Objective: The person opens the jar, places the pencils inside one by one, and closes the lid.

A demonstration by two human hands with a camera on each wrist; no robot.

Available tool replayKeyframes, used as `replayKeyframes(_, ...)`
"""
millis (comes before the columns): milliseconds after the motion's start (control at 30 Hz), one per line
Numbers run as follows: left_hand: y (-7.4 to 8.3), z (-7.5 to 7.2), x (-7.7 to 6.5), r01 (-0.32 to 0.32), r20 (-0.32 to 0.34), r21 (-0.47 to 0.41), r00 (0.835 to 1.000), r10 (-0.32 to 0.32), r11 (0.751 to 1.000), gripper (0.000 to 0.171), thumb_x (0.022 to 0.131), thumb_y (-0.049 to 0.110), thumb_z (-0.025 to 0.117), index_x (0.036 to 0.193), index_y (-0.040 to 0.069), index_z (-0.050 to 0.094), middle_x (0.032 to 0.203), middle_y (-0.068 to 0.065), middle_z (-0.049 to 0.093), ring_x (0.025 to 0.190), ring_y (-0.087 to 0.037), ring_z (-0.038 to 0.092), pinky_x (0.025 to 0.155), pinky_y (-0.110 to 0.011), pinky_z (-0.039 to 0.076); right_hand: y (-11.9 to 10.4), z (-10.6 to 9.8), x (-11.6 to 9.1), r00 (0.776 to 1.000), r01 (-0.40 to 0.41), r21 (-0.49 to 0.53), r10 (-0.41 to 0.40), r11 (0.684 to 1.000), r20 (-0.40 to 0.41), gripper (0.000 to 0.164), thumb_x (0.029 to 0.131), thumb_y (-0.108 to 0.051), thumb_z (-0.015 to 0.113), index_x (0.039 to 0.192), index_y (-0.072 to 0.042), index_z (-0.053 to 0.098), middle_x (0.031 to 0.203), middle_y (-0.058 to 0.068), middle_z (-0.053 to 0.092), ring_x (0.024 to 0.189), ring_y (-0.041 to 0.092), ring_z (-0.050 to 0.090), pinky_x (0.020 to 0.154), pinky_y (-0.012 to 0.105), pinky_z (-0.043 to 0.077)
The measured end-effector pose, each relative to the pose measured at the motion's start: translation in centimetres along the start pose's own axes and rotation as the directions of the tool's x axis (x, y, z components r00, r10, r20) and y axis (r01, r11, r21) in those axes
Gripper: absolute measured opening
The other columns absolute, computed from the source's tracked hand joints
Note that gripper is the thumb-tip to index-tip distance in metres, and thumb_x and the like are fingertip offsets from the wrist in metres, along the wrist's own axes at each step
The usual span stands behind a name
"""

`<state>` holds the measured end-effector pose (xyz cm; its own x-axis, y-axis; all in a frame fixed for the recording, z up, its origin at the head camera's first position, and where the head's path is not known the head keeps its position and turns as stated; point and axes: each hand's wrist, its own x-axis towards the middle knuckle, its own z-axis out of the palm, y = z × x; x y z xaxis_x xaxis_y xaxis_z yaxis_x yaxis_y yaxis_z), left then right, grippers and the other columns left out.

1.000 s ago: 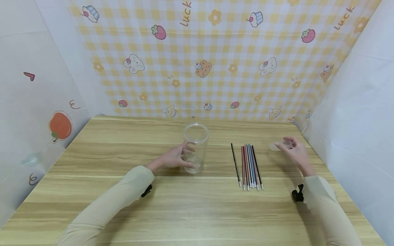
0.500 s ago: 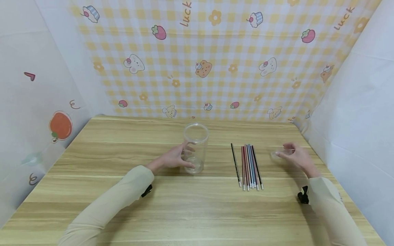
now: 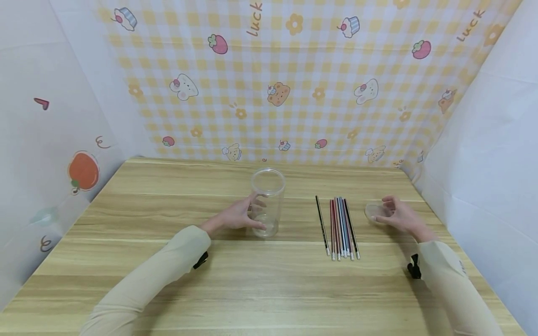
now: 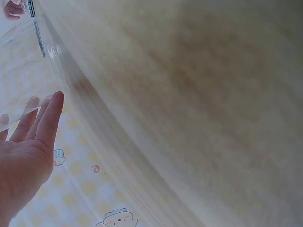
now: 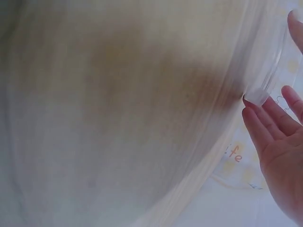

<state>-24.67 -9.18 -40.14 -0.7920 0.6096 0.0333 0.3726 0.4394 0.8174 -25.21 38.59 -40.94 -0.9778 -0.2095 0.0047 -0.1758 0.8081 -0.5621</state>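
Left of the pencils, a tall clear plastic jar (image 3: pixel 275 200) stands upright and uncovered on the wooden table. My left hand (image 3: pixel 237 214) holds its lower side, thumb in front and fingers around the back; in the left wrist view those fingers (image 4: pixel 49 118) lie along the clear wall. At the right, a round clear lid (image 3: pixel 371 211) lies low over the tabletop. Its edge sits between the thumb and fingers of my right hand (image 3: pixel 401 217). The right wrist view has a small whitish tab (image 5: pixel 258 97) of the lid against the fingertips.
Several pencils (image 3: pixel 341 228) with white ends lie side by side between jar and lid, and one dark pencil (image 3: pixel 322 224) lies slightly apart to their left. A yellow checked cloth (image 3: pixel 269 116) hangs behind the table (image 3: pixel 252 289), with white cloth on both sides.
My right hand has brought the lid nearer and a little left, lowering it so that it now lies flatter. The left hand and jar have kept their place.
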Motion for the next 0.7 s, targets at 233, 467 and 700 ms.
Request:
replayKeyframes(233,0.0,0.0,0.1,-0.009,-0.004,0.018,1.0,0.009,1.0,0.076,0.07,0.019,0.076,0.129,0.02,0.027,0.122,-0.012,0.048,0.111,-0.031,0.043,0.092,-0.047,0.035,-0.1,-0.1,0.0,1.0,0.002,0.008,-0.002,1.0,0.0,0.081,0.074,-0.031,0.071,0.124,0.015,0.026,0.119,0.04,0.034,0.108,0.05,0.034,0.089,0.059,0.029)
replayKeyframes(467,0.0,0.0,0.1,-0.003,-0.01,0.021,1.0,0.003,1.0,0.076,0.07,0.02,0.076,0.129,0.02,0.028,0.121,-0.011,0.048,0.111,-0.033,0.043,0.091,-0.047,0.035,-0.2,-0.3,-0.1,0.995,0.028,0.081,-0.021,0.996,-0.092,0.075,0.079,-0.028,0.066,0.126,0.015,0.026,0.121,0.038,0.033,0.108,0.051,0.034,0.089,0.057,0.03)
replayKeyframes(700,-0.1,0.1,0.1,0.004,-0.011,0.01,1.0,-0.004,1.0,0.078,0.069,0.021,0.076,0.13,0.021,0.028,0.122,-0.011,0.048,0.111,-0.033,0.043,0.091,-0.048,0.035,-2.5,-0.5,-0.1,0.995,0.031,0.231,-0.008,0.972,-0.102,0.074,0.083,-0.03,0.062,0.132,0.008,0.023,0.127,0.034,0.031,0.114,0.047,0.032,0.093,0.054,0.028)
